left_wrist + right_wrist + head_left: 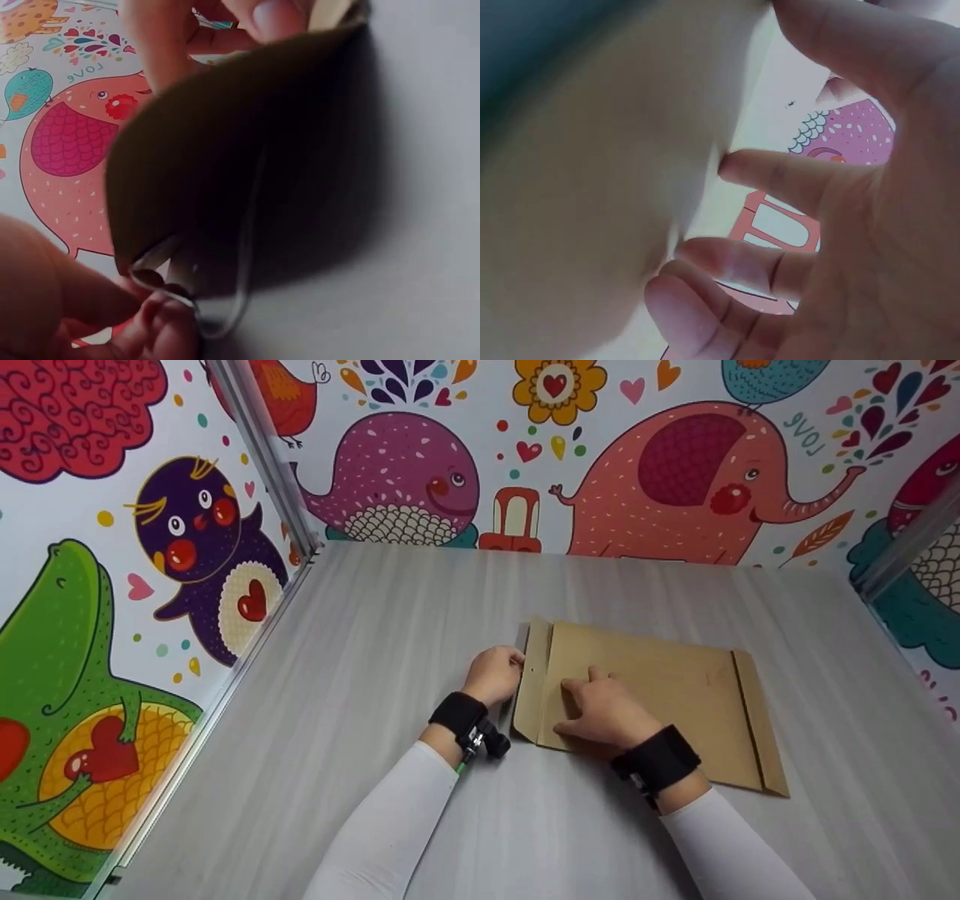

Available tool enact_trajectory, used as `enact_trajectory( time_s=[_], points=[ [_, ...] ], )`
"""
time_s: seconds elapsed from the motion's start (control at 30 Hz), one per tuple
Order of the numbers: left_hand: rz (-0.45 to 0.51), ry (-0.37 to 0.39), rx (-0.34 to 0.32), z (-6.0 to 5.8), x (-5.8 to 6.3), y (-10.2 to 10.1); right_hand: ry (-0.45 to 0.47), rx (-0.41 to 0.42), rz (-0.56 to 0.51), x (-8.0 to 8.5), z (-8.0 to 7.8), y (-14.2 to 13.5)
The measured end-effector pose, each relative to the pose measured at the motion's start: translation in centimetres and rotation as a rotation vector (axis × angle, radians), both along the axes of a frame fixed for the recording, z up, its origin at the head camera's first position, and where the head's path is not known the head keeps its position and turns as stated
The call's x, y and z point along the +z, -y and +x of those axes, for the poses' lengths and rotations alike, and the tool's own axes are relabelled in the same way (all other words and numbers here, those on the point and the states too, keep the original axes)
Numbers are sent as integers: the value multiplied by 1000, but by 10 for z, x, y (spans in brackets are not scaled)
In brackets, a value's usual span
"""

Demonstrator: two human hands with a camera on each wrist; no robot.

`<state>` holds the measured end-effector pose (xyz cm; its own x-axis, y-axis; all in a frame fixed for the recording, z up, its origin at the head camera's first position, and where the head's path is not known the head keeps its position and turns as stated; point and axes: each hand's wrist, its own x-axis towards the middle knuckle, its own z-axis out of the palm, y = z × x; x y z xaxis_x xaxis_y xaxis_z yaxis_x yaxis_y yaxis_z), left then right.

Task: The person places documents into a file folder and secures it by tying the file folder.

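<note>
A brown kraft paper document envelope (pixel 652 697) lies flat at the middle right, a folded strip along each short end. My left hand (pixel 496 675) is at the edge of its left flap (pixel 534 682), close to a small hole. In the left wrist view, the left hand's fingertips (pixel 161 322) pinch a thin white string (pixel 244 277) beside the flap's edge; the string loops down below the flap's dark underside. My right hand (pixel 611 709) rests on the envelope with fingers spread, fingertips (pixel 739 165) pressing along the flap's crease in the right wrist view.
The envelope lies on a grey wood-grain table (pixel 360 660). Walls with cartoon animals (pixel 405 480) enclose the back and sides, with a metal rail (pixel 217 697) along the left edge. Each wrist wears a black strap (pixel 660 761); a small camera (pixel 491 739) shows on the left one.
</note>
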<state>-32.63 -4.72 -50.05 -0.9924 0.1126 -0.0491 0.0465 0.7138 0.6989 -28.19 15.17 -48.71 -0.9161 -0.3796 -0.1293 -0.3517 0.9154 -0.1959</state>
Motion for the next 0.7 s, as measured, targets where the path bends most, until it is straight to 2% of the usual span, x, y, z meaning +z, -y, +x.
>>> enact_trajectory(
  time_s=[0.23,0.43,0.57,0.7],
  points=[
    [36,-5,-49,3,1,-4,-55,60,-49,2,0,-5],
    [61,-1,-147,11,2,-11,-30,122,-171,3,-12,-19],
    [-1,-26,-218,16,1,-18,11,82,-264,2,-22,-34],
    [-106,-67,-246,19,1,-25,-4,53,-303,2,-26,-42]
  ],
)
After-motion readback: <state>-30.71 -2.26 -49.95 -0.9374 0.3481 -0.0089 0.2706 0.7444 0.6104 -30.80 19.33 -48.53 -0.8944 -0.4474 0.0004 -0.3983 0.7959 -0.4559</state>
